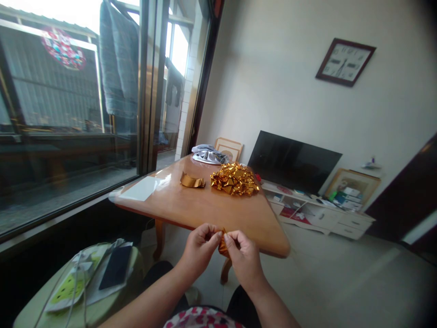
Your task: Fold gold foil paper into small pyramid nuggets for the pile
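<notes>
My left hand [200, 248] and my right hand [243, 255] meet in front of the near edge of a wooden table [205, 207]. Both pinch a small piece of gold foil paper [223, 246] between thumbs and fingertips; most of it is hidden by my fingers. On the table farther away lies a heap of folded gold foil pieces [235, 179]. To its left sits a curled stack of gold foil sheets [192, 181].
A white sheet [141, 188] lies at the table's left corner, and cloth [209, 155] at its far end. A stool [82, 291] at lower left carries a phone [116, 267] and cables. A TV [293, 161] on a low white cabinet stands behind; glass doors are at left.
</notes>
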The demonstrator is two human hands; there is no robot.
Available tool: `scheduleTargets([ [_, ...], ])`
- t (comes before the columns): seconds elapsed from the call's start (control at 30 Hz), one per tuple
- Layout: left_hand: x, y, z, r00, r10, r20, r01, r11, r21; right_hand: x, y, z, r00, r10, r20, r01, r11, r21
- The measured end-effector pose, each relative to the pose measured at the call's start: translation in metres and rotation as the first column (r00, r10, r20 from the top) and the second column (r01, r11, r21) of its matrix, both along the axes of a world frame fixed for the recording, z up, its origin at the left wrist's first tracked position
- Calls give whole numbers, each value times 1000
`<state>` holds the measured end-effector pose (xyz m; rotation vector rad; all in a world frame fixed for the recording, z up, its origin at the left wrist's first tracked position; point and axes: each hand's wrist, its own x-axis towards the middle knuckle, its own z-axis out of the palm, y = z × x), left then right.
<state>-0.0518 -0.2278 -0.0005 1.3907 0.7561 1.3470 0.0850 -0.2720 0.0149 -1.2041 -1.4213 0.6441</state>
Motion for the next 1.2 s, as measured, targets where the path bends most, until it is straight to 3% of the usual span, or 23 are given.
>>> scheduleTargets([
  [0.23,2,6,-9,995,81,-50,-79,996,39,3,5,-15,981,-97,166,87,994,69],
  [0.47,3,-1,1,951,265,-161,-239,957,166,2,5,-17,913,-236,332,185,966,178],
  [0.63,6,-5,7,998,58,-8,-58,998,-15,3,4,-17,916,-227,332,176,968,176],
  [0.8,7,-5,10,976,-115,187,147,975,-166,4,3,-16,929,-180,322,140,980,144],
  [1.07,3,-2,6,950,-193,245,251,940,-230,3,1,-14,937,-142,319,103,985,137],
  [1.2,0,0,9,954,-220,203,261,942,-210,3,1,-12,976,-77,204,63,995,75],
])
